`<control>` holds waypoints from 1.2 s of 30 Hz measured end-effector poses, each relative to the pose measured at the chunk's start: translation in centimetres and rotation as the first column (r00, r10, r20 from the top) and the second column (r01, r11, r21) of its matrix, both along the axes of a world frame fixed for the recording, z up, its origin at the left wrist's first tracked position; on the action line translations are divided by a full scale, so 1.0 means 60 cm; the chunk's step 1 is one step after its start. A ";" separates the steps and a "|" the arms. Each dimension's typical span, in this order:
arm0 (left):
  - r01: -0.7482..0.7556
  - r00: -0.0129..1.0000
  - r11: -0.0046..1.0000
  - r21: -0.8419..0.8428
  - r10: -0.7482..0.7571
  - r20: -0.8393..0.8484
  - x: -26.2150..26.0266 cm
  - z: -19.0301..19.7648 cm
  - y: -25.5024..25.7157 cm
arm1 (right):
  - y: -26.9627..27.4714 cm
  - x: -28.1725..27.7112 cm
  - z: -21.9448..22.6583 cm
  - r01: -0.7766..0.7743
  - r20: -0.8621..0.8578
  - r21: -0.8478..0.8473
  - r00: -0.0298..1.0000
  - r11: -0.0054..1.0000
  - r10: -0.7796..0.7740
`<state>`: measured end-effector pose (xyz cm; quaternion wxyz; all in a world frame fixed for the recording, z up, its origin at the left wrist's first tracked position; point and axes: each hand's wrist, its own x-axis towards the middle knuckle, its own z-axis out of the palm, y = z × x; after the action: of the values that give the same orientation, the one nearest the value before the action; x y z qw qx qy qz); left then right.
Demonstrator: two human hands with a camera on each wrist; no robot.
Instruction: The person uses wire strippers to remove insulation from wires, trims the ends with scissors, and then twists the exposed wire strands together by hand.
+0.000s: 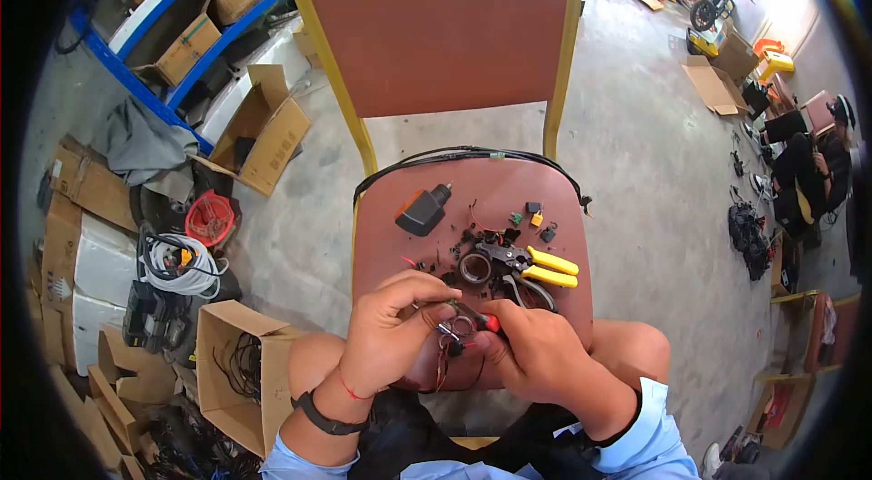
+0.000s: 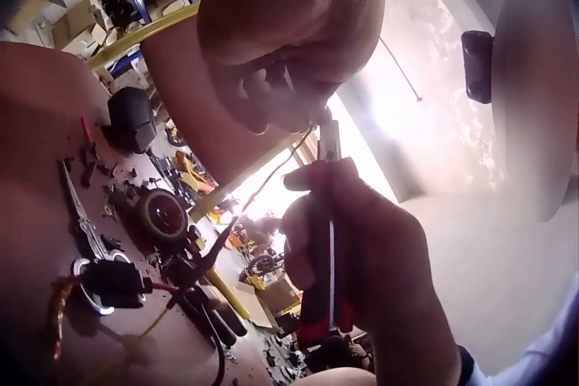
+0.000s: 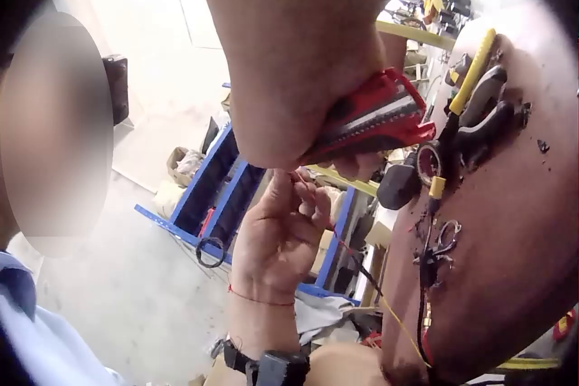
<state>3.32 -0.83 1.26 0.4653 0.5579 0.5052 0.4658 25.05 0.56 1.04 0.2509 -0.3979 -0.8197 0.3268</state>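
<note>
In the head view, both hands meet close over the front of a brown chair seat (image 1: pixel 391 253). My left hand (image 1: pixel 391 326) pinches a thin wire (image 2: pixel 262 189) between thumb and fingertips. My right hand (image 1: pixel 540 344) grips a red and black utility knife (image 3: pixel 375 119), its metal tip right at the pinched wire in the left wrist view. From there the wire runs down to a black connector (image 2: pixel 118 285) over the seat. Silver scissors (image 2: pixel 81 214) lie beneath. Beyond the hands are a roll of black tape (image 1: pixel 474 268) and yellow-handled pliers (image 1: pixel 551 267).
A black and orange lamp (image 1: pixel 424 210) and small connectors (image 1: pixel 536 217) lie farther back on the seat. A black cable (image 1: pixel 454 154) runs along its rear edge. Cardboard boxes (image 1: pixel 234 362) and blue shelving (image 1: pixel 195 71) stand left; another person (image 1: pixel 804 162) sits right.
</note>
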 end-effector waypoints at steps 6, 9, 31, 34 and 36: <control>0.021 1.000 1.000 0.014 -0.021 -0.020 0.000 0.001 -0.003 | -0.005 -0.002 -0.008 0.003 -0.004 0.038 1.000 0.999 -0.002; 0.001 1.000 1.000 0.021 -0.001 -0.015 0.000 0.001 -0.005 | -0.011 -0.007 -0.019 0.017 -0.012 0.036 1.000 0.999 -0.017; -0.126 0.983 0.964 0.234 0.152 -0.099 0.001 0.025 -0.018 | -0.028 -0.009 -0.053 -0.026 0.218 0.087 0.976 0.996 0.007; -0.203 0.978 0.956 0.212 0.209 -0.008 -0.037 0.015 -0.008 | -0.024 -0.012 -0.040 0.108 0.198 0.015 0.974 0.994 -0.109; -0.155 0.984 0.981 0.116 0.143 0.108 -0.038 0.016 -0.008 | -0.009 -0.003 -0.018 0.163 0.163 -0.012 0.974 0.987 -0.159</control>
<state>1.06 -1.31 2.20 0.4183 0.5224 0.4918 0.5570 24.87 0.01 -0.03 0.2044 -0.4911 -0.7983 0.2825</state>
